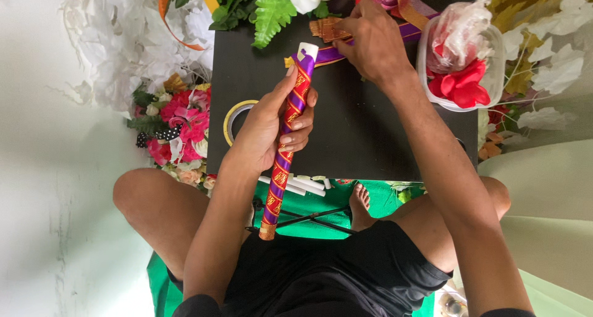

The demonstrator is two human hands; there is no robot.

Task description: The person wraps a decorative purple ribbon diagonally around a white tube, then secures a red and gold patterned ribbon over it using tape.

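Note:
My left hand (275,122) grips a long stick (285,147) wrapped in spiralling purple and red-gold ribbon, its bare white tip pointing away from me. My right hand (370,39) pinches the loose purple ribbon (330,54) where it runs off the stick's top end, next to a strip of gold-patterned ribbon (327,28). Both hands work over a low black table (364,138). I sit cross-legged behind it.
A tape roll (231,119) lies at the table's left edge. Artificial flowers and green leaves (272,5) crowd the far edge. A clear tub of red petals (460,63) stands at the right. White sticks (306,184) and scissors (309,218) lie on green cloth by my foot.

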